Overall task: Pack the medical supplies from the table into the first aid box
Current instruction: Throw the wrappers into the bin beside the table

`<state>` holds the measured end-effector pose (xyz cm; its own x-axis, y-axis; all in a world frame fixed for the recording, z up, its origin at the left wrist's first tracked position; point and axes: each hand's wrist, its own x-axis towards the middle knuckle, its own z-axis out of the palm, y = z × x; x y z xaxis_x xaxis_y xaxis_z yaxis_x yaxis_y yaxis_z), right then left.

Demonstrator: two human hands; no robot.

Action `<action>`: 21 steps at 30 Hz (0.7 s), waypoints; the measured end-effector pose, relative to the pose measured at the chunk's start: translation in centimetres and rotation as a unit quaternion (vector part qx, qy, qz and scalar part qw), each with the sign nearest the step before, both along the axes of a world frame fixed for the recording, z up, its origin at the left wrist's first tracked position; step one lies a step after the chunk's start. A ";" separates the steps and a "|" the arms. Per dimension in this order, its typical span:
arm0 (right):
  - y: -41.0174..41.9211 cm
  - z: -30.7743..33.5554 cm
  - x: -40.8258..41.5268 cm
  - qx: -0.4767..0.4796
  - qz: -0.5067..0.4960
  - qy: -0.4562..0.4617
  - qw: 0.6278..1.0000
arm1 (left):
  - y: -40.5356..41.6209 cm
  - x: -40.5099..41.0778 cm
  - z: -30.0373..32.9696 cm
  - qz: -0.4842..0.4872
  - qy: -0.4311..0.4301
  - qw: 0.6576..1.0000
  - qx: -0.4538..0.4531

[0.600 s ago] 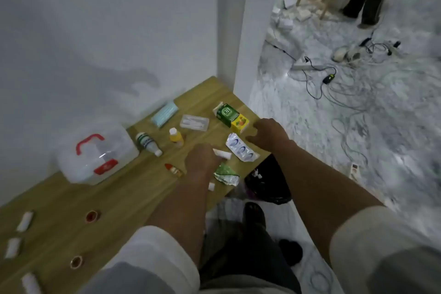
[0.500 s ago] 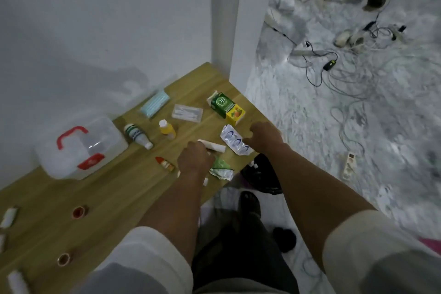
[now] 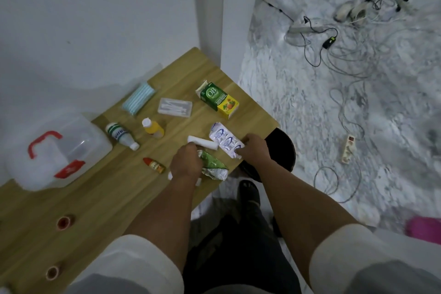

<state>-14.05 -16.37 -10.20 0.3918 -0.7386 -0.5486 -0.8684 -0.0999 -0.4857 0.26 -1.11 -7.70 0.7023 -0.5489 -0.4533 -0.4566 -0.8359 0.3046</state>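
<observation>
Both our forearms reach down to the table (image 3: 100,198). Left hand (image 3: 187,166) knuckles-up, fingers curled over the green sachet (image 3: 212,166). Right hand (image 3: 254,150) pinches the blister pack (image 3: 225,142). Box (image 3: 55,150) sits closed, far left.

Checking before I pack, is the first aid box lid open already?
No, the first aid box sits shut, its red latch fastened at the front.

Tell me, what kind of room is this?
Probably a room being fixed up or used as a workspace, not a tidy home. A light wooden table stands against a plain white wall, and tangled black and white cables with a white power strip sprawl across the grey marbled floor.
</observation>
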 end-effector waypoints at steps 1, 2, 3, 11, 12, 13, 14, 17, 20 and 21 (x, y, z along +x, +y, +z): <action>0.1 0.2 -0.5 0.018 -0.037 -0.019 0.999 | 0.0 -0.2 0.5 0.004 0.000 1.000 -0.007; 0.2 0.6 -1.1 0.042 -0.084 -0.049 0.994 | 0.2 -0.5 1.2 0.006 0.000 1.000 -0.019; 0.3 1.0 -2.0 0.068 -0.136 -0.086 0.985 | 0.3 -1.0 2.0 0.005 0.007 0.999 -0.041; 0.0 2.4 -12.9 0.068 -0.367 -0.102 0.922 | -4.2 -8.9 5.8 -0.139 0.033 0.977 -0.161; -0.2 2.4 -13.5 0.073 -0.372 -0.083 0.922 | -5.3 -10.1 5.4 -0.145 0.036 0.978 -0.148; -0.6 2.1 -13.9 0.074 -0.366 -0.063 0.926 | -6.6 -11.2 4.7 -0.148 0.040 0.979 -0.134; -1.0 1.8 -14.3 0.079 -0.364 -0.048 0.927 | -7.8 -12.2 3.8 -0.149 0.048 0.980 -0.121; -3.2 -0.5 -15.2 0.112 -0.382 -0.023 0.917 | -11.4 -15.1 0.3 -0.156 0.070 0.980 -0.097; -5.3 -2.8 -15.1 0.123 -0.386 -0.006 0.914 | -14.7 -16.7 -2.8 -0.162 0.072 0.981 -0.081; -6.0 -3.3 -15.1 0.100 -0.369 0.004 0.924 | -15.5 -17.0 -3.4 -0.162 0.077 0.981 -0.075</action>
